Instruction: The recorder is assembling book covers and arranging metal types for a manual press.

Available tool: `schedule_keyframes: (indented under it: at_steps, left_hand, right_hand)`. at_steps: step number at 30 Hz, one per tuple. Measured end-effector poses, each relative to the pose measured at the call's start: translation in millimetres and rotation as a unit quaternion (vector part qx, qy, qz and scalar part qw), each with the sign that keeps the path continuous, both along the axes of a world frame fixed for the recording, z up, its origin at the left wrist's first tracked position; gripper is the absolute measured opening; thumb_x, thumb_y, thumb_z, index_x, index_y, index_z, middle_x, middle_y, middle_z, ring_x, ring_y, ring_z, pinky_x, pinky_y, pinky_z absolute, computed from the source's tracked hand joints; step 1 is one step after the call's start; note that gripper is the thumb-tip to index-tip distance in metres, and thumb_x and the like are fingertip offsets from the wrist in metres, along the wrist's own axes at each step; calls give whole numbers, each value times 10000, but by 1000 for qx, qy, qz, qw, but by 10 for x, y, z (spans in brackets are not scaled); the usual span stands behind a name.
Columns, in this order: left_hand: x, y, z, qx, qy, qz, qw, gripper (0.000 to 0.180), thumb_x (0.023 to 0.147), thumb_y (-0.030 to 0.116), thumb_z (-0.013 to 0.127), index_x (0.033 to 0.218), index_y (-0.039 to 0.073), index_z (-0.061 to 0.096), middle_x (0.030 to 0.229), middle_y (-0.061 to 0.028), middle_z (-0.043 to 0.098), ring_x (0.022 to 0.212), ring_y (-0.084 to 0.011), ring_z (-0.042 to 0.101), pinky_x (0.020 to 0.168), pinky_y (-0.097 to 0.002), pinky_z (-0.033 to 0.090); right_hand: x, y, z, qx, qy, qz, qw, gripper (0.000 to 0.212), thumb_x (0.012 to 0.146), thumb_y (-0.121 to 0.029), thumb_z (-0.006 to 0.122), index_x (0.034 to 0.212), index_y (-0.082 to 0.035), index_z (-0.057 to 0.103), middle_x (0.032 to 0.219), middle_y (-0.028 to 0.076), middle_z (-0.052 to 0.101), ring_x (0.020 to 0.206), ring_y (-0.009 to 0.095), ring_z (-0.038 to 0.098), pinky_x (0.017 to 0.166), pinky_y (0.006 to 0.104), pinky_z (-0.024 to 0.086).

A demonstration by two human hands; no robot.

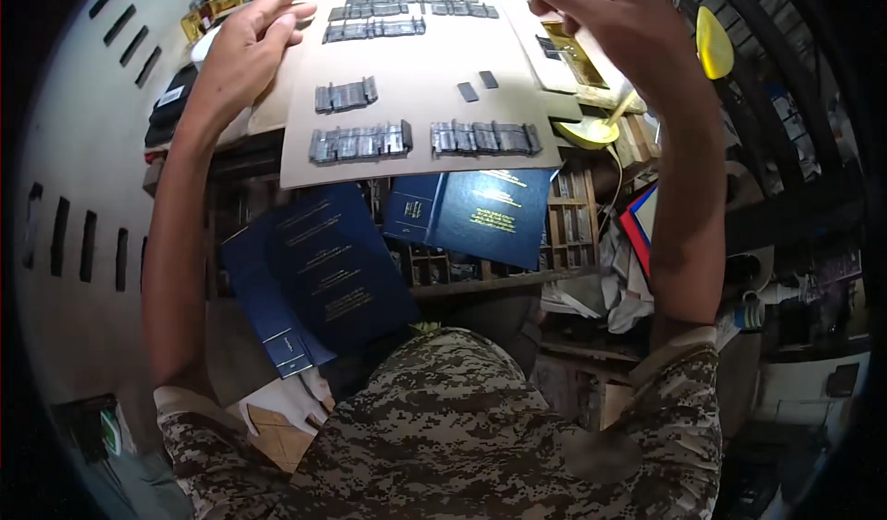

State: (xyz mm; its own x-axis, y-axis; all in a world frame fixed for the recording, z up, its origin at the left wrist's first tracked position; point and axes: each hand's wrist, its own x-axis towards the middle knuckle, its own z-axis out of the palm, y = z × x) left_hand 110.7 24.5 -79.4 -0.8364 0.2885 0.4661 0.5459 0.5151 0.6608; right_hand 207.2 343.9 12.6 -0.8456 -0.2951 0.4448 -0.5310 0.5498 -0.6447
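Note:
A beige board [425, 72] carries several groups of small dark grey metal type pieces, with rows [374, 29] at its far end. Nearer stand a short block [346, 95] and two wider ones, left [360, 142] and right [485, 139]. Two loose flat dark slips [467, 91] lie right of the middle. My left hand [245, 56] is open beside the board's far left edge, fingers stretched and apart. Raised over the far right corner, my right hand [601, 3] has its fingers curled together; the frame's top edge cuts it off, and anything pinched there is hidden.
Two dark blue covers with gold lettering, one at left [337, 261] and one at right [494, 215], lie over a compartmented wooden tray [577, 211]. A yellow dish with a brush [591, 132] sits right of the board. A black case [173, 100] lies at left.

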Motion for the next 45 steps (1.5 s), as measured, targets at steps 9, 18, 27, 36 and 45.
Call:
schedule_keyframes:
  at_steps: [9, 18, 27, 36, 45]
  left_hand:
    - [444, 233, 168, -17, -51, 147, 988, 420, 1049, 78, 467, 1458, 41, 557, 1258, -185, 712, 935, -159, 687, 724, -224, 566]
    - [329, 103, 136, 61, -25, 58, 996, 418, 1012, 64, 462, 1403, -3, 595, 1208, -184, 727, 915, -202, 693, 805, -298, 569]
    - [279, 114, 32, 58, 4, 62, 996, 389, 1009, 80, 479, 1356, -12, 629, 1161, -155, 748, 889, -197, 690, 812, -307, 569]
    - [181, 89, -26, 57, 27, 50, 997, 394, 1012, 81, 467, 1361, -1, 628, 1159, -144, 748, 888, -193, 688, 795, -307, 568]
    - [296, 26, 28, 86, 37, 41, 995, 402, 987, 75, 545, 1377, 15, 623, 1136, -148, 741, 845, -171, 662, 757, -279, 555]
  right_hand:
    - [945, -47, 347, -393, -1, 170, 904, 358, 1041, -255, 585, 1312, -22, 590, 955, 98, 683, 728, 173, 565, 616, 330, 491]
    - [1137, -149, 133, -210, 18, 350, 913, 318, 1013, -219, 612, 1311, -114, 574, 1055, 87, 658, 889, 205, 608, 759, 337, 501]
    - [1673, 23, -174, -202, -15, 246, 948, 298, 1005, -185, 604, 1281, -71, 604, 1055, 104, 684, 900, 206, 634, 778, 338, 518]
    - [2101, 660, -289, -199, -54, 128, 970, 284, 998, -152, 597, 1251, -29, 634, 1055, 120, 709, 912, 207, 659, 798, 339, 534]
    - [1500, -477, -111, -181, -71, 67, 979, 277, 990, -118, 589, 1222, 14, 664, 1055, 136, 735, 923, 209, 684, 817, 340, 551]
